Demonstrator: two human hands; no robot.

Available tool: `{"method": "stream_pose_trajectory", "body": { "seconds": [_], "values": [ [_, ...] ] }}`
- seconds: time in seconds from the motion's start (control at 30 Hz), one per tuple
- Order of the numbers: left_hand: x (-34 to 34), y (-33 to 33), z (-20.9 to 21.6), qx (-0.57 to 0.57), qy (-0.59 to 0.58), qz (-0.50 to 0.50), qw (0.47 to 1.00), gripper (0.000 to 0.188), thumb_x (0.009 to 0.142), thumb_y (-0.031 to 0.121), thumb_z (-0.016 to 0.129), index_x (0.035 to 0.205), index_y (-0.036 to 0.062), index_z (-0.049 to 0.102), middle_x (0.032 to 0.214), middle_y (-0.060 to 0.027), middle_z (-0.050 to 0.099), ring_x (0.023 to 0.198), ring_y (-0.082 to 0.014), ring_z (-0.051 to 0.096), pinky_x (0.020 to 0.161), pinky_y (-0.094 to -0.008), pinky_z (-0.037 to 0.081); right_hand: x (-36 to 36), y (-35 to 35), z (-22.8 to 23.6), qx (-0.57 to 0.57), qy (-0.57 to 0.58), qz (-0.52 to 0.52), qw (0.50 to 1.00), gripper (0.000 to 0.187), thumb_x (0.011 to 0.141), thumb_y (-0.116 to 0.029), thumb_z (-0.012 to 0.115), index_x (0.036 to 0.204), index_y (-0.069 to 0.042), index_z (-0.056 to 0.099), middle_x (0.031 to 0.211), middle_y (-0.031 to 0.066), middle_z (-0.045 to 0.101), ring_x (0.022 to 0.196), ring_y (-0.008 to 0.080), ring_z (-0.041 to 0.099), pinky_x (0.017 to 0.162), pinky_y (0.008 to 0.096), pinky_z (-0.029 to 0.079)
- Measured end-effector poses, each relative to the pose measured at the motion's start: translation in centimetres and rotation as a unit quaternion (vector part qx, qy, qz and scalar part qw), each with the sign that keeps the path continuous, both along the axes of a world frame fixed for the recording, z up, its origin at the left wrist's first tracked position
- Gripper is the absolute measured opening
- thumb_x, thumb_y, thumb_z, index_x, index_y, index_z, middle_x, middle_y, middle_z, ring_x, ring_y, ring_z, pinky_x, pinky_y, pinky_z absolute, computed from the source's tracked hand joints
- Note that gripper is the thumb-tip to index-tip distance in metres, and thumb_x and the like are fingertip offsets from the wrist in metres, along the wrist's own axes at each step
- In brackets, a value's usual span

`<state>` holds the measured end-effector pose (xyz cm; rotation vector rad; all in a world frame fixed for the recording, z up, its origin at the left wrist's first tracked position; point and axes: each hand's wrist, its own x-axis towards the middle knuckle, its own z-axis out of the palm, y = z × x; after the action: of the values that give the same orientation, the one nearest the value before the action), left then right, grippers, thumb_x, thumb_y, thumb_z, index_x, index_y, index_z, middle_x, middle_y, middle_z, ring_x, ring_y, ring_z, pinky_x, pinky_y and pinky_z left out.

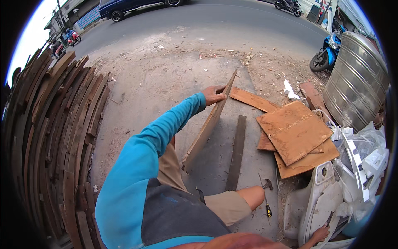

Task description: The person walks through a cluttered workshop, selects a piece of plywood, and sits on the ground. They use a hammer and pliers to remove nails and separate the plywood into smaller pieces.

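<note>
My left hand (pixel 213 95), in a blue sleeve, grips the upper end of a long wooden board (pixel 207 126). The board stands on its edge, tilted, its lower end near my leg. At the lower right my right hand (pixel 319 235) is closed beside a worn white plastic chair (pixel 319 203). A slim dark thing (pixel 330 218) juts from its fingers, too small to name. A dark narrow plank (pixel 236 153) lies flat on the ground right of the board. By my knee lie a claw hammer (pixel 268 184) and a screwdriver (pixel 268 211) with a yellow and black handle.
Stacked old planks (pixel 62 137) line the left side. At right are brown wooden panels (pixel 294 130), clear plastic bags (pixel 369 141), a dented metal tank (pixel 356 79) and a blue motorbike (pixel 330 52). Beyond runs a road (pixel 207 23) with a dark blue vehicle (pixel 137 6).
</note>
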<state>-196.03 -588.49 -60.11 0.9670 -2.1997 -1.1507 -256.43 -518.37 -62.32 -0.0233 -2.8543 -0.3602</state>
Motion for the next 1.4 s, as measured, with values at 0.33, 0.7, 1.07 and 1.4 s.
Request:
{"method": "stream_pose_trajectory", "body": {
  "seconds": [0.33, 0.7, 1.07, 1.4],
  "values": [
    [4.6, -4.5, -1.9, -0.024, -0.013, 0.047, 0.999, 0.061, 0.093, 0.044, 0.053, 0.137, 0.0010, 0.058, 0.121, -0.0214, 0.067, 0.103, -0.0286, 0.067, 0.093, -0.0395, 0.053, 5.6, 2.3, -1.0, -0.389, -0.059, 0.078, 0.916, 0.052, 0.105, -0.048, 0.048, 0.115, 0.003, 0.057, 0.097, 0.0179, 0.069, 0.088, 0.0345, 0.065, 0.083, 0.0459, 0.053],
    [5.4, -3.3, -1.0, 0.084, 0.082, 0.018, 0.993, 0.053, 0.094, 0.034, 0.059, 0.136, 0.0011, 0.058, 0.115, -0.0144, 0.069, 0.099, -0.0234, 0.066, 0.090, -0.0331, 0.052, 46.9, -31.3, -2.5, -0.702, -0.584, 0.152, 0.379, 0.045, 0.101, -0.025, 0.054, 0.136, 0.001, 0.047, 0.104, 0.0168, 0.069, 0.087, 0.0165, 0.066, 0.080, 0.0293, 0.049],
    [6.1, -4.9, -2.8, 0.009, 0.075, 0.035, 0.997, 0.053, 0.094, 0.036, 0.060, 0.132, -0.0005, 0.061, 0.113, -0.0123, 0.069, 0.102, -0.0207, 0.062, 0.093, -0.0325, 0.049, 49.8, -43.8, 5.8, -0.309, -0.747, 0.423, 0.409, 0.060, 0.099, -0.021, 0.045, 0.155, -0.006, 0.034, 0.104, 0.0112, 0.065, 0.080, 0.0195, 0.068, 0.063, 0.0322, 0.056],
    [6.5, -4.2, -2.4, 0.015, 0.087, 0.033, 0.995, 0.051, 0.095, 0.036, 0.058, 0.132, 0.0009, 0.062, 0.113, -0.0157, 0.070, 0.104, -0.0230, 0.064, 0.094, -0.0334, 0.050, 47.9, -48.6, 13.2, -0.045, -0.582, 0.614, 0.531, 0.056, 0.101, -0.020, 0.047, 0.156, -0.020, 0.038, 0.101, 0.0108, 0.065, 0.079, 0.0223, 0.061, 0.080, 0.0418, 0.050]
  ]
}}
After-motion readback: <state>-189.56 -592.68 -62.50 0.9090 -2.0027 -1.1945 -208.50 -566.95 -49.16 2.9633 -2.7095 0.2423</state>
